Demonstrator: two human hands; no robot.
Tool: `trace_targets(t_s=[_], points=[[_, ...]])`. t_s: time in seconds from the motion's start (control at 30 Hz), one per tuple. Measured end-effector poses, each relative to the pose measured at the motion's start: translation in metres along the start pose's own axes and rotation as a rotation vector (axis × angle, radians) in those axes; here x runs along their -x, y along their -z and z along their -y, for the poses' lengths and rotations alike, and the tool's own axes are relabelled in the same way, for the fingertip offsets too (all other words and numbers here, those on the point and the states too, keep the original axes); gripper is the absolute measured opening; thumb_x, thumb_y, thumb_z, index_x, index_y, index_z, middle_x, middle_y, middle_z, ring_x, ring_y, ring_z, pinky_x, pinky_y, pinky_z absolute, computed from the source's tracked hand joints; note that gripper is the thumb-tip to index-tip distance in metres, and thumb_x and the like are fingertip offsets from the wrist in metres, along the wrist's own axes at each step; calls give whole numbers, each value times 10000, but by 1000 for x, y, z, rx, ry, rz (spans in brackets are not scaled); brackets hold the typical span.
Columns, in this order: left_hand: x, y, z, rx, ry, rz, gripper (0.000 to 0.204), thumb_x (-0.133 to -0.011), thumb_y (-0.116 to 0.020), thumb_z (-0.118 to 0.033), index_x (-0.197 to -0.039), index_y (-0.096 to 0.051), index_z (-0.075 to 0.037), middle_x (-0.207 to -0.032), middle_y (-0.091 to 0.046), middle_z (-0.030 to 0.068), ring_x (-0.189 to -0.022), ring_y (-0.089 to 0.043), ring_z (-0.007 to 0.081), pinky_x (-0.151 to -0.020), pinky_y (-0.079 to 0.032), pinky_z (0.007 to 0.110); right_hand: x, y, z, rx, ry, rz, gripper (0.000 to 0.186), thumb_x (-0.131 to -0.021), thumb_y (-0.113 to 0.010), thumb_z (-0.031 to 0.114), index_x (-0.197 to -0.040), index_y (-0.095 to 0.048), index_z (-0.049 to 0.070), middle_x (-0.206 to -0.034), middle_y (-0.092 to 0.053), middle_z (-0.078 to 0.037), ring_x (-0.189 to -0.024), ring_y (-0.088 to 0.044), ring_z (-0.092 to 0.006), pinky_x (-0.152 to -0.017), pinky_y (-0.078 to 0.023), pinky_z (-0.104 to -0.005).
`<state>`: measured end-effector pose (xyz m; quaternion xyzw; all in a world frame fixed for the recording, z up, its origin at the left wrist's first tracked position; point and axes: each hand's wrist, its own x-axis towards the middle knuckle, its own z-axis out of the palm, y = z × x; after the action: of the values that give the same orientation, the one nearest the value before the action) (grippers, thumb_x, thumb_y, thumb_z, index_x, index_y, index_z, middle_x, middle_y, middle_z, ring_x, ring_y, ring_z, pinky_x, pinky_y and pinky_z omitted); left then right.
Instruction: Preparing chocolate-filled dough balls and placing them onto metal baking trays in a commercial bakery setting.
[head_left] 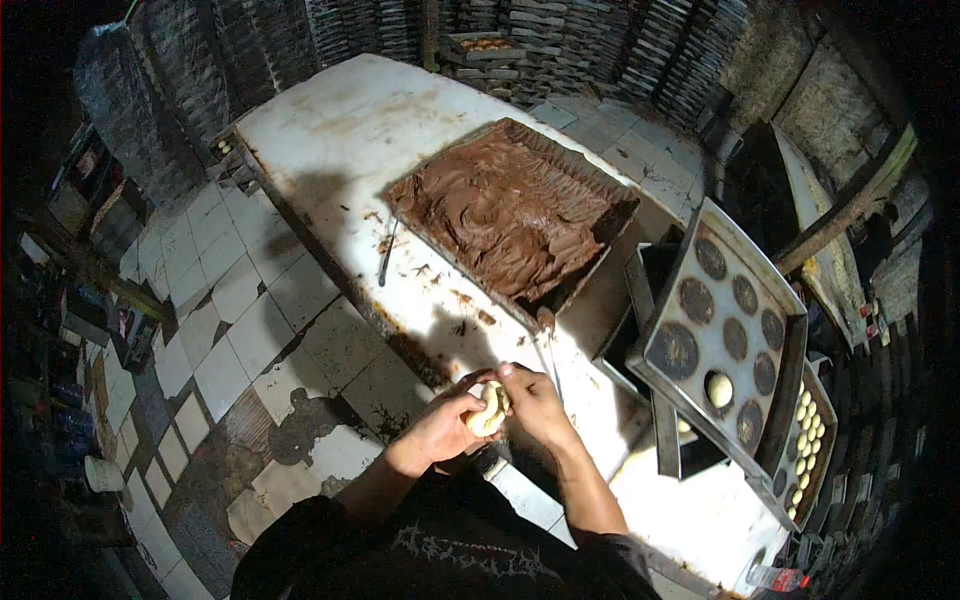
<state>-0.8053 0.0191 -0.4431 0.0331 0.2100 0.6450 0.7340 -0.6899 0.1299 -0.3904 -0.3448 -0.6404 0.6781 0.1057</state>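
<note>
Both my hands meet at the near edge of the white worktop (320,110). My left hand (437,428) cups a pale dough piece (484,420) with dark brown in its opening, and my right hand (535,410) pinches its right side. Just beyond them lies a large tray of brown chocolate paste (505,220), with a thin dark utensil (385,258) at its left and a smeared metal utensil (545,328) by its near corner. To the right, a metal baking pan (735,340) with round dark marks holds one pale dough ball (719,390), resting tilted on other trays.
A tray with many pale balls (805,450) sits far right, a plastic bottle with red cap (775,577) at the lower right. A wooden post (845,205) slants at the right. Cracked floor tiles (215,370) are on the left, a crate (485,52) at the back.
</note>
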Motion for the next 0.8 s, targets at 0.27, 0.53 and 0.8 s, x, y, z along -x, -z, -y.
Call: trace_targets(t_s=[0.27,0.53,0.8], points=[[49,-27,40,-23,-26,-87,217,-910,-365,-60,-1090,-481,-31,-1035,-568,96,-953,-545,179,-856,-432,287,120,-40,-39,1191,801,-278,295,-685,-617,70,-971,-605,-5,-895,-544,-123,-803,-552,-279,-648,-497,-336],[66,-44,108,-513,-51,134,350,-869,-554,-43,-1197,-463,40,-1049,-553,56,-947,-526,100,-816,-451,237,192,9,-30,269,245,-235,172,-788,-603,-2,-948,-544,-20,-926,-541,-128,-858,-578,-217,-753,-492,-308],[18,-70,222,-337,282,37,232,-892,-519,-111,-1098,-529,-4,-1024,-573,50,-945,-552,137,-800,-467,260,286,39,-127,970,420,-834,237,-693,-644,43,-927,-612,53,-882,-519,-94,-826,-474,-296,-726,-421,-365]])
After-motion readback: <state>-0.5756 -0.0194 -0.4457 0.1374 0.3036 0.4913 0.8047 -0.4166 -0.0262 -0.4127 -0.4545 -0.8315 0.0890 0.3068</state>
